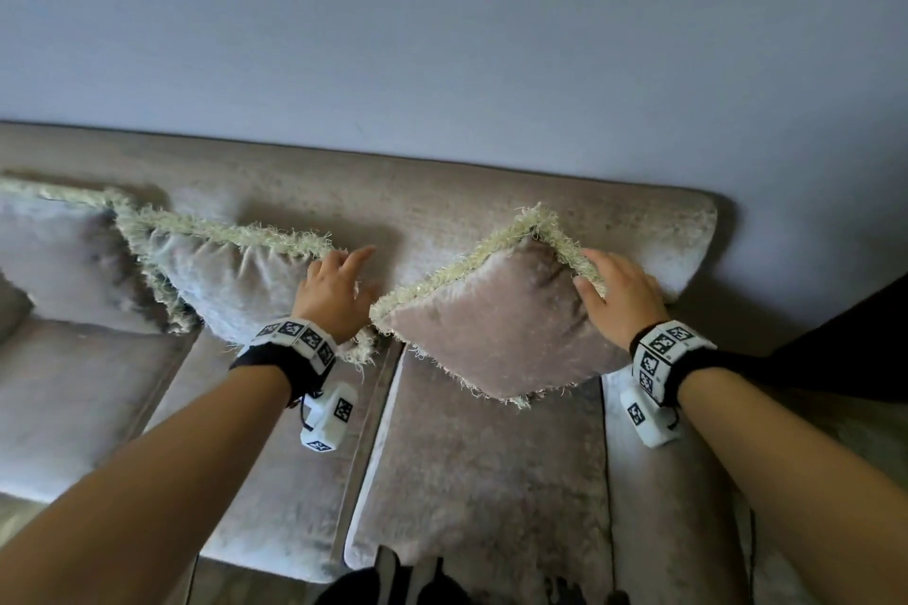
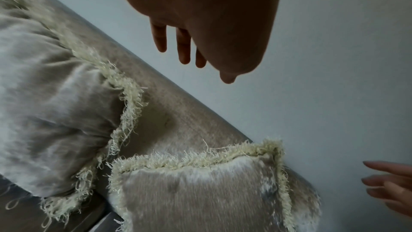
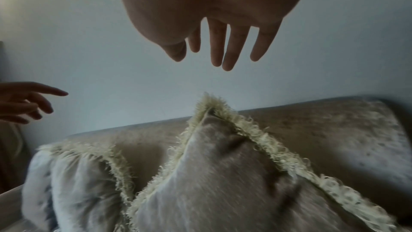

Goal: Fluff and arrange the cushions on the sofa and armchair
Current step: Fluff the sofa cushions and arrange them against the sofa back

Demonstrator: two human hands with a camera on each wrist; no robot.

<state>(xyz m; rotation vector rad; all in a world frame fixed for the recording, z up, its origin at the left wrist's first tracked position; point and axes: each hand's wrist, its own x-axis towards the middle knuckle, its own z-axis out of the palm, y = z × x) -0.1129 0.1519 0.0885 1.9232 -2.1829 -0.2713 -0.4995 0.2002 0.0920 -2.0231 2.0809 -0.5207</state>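
The room is dim and the light is soft and bluish on the wall. Dark shadows sit behind each cushion. Both wrist views are blurry, mostly low down. The sofa back looks bent near the edges.

Three cushions on sofa against backrest, wall behind

Taupe-grey velvet on the sofa, faintly mottled. Same silvery taupe on the right cushion and middle cushion, each edged with a pale cream-yellow fringe. Pale blue-grey on the wall; black-and-white square markers on white wrist bands.
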